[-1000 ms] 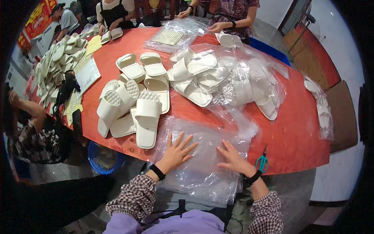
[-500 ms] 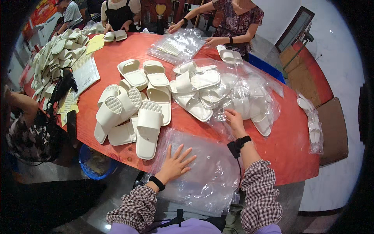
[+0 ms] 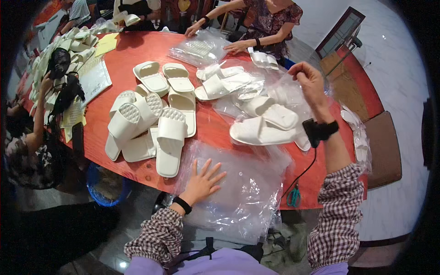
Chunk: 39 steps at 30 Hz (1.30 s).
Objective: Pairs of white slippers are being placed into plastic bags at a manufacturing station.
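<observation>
My left hand [image 3: 202, 183] lies flat with fingers spread on a stack of clear plastic bags [image 3: 243, 201] at the table's near edge. Raised over the right side, my right hand [image 3: 311, 85] has its fingers pinched on the edge of a clear plastic bag [image 3: 286, 87]. Below and left of that hand, bagged white slippers [image 3: 263, 132] lie with plastic around and under them. To the left of these sits a loose heap of cream slippers [image 3: 172, 142] with quilted straps, some overlapping.
Teal scissors [image 3: 294, 196] lie at the near edge, by a black cable from my right wristband. Across the red table [image 3: 133, 50], a person's hands touch flat clear bags [image 3: 195, 49]. More slippers [image 3: 80, 41] pile at far left. A blue bin [image 3: 107, 185] stands below.
My right hand has lifted up and away to the right, drawing plastic with it; the bagged slippers beneath have shifted. The scissors have come into view. My left hand stays on the bags.
</observation>
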Motion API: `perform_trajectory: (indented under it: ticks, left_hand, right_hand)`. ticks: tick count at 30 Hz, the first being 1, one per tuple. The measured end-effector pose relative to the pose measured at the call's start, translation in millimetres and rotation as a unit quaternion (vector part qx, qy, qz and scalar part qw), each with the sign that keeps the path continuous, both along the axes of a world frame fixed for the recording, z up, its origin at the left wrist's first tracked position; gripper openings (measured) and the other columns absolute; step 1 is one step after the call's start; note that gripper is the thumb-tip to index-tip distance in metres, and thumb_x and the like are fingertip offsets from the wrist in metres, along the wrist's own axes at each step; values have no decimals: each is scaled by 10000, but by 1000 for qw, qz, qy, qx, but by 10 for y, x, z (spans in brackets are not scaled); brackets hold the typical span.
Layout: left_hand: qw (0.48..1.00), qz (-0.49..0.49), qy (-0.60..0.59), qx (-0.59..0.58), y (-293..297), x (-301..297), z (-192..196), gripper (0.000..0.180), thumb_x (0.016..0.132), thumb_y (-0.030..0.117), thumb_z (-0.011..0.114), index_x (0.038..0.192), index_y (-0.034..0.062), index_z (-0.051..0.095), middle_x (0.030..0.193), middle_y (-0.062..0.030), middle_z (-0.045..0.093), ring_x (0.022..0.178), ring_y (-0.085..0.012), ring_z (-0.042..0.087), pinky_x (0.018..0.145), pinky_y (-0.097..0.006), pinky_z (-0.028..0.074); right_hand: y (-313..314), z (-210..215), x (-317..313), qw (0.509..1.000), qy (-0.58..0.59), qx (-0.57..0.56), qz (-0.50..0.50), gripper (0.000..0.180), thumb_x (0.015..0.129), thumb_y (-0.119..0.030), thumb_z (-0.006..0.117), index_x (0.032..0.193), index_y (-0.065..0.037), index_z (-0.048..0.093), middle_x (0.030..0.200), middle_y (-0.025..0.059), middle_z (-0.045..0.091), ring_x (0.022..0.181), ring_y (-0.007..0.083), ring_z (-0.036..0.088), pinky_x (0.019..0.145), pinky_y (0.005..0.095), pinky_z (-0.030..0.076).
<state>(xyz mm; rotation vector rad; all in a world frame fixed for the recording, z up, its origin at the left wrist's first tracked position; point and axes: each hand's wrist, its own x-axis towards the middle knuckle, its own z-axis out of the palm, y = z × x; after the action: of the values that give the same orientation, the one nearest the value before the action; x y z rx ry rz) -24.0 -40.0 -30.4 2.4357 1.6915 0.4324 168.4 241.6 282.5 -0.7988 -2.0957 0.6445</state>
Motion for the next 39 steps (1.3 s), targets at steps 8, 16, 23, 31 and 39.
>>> perform_trajectory:
  ticks: [8, 16, 23, 31, 39]
  left_hand:
    - [999, 14, 12, 29, -27, -62, -49, 603, 909, 519, 512, 1469, 351, 365, 1580, 2, 247, 1471, -311, 128, 1106, -695, 26]
    - [998, 8, 12, 56, -55, -8, -44, 582, 929, 517, 486, 1464, 312, 385, 1563, -14, 288, 1465, -316, 152, 1106, -689, 39]
    - [995, -3, 100, -25, 51, -26, -97, 571, 930, 487, 483, 1455, 275, 409, 1547, -30, 321, 1464, -320, 164, 1089, -711, 45]
    - [998, 10, 32, -48, -31, -60, 155, 638, 863, 451, 563, 1457, 276, 408, 1544, -45, 337, 1462, -306, 184, 1096, -704, 28]
    - [998, -2, 63, -6, 0, -37, 121, 624, 864, 412, 567, 1449, 253, 421, 1542, -68, 330, 1462, -346, 155, 1086, -715, 24]
  right_hand:
    - [-1056, 1037, 458, 996, -53, 60, 38, 539, 760, 45, 399, 1273, -34, 541, 823, -12, 493, 743, 80, 456, 704, 230, 403]
    - [-1571, 1175, 778, 988, -152, 7, 24, 485, 723, 51, 411, 1180, -13, 562, 883, -24, 549, 730, 64, 441, 657, 210, 361]
    - [-1803, 328, -164, 909, -249, 260, 209, 387, 803, 12, 611, 1174, -96, 623, 1017, 110, 623, 944, 276, 593, 831, 372, 489]
    - [-2333, -718, 832, 988, -81, -135, 4, 280, 903, -5, 543, 1176, -8, 608, 1083, 107, 652, 982, 202, 631, 868, 312, 501]
    - [-2980, -2413, 1465, 825, 87, -546, -117, 274, 980, -140, 542, 1160, 67, 542, 1028, 136, 657, 917, 157, 661, 784, 262, 548]
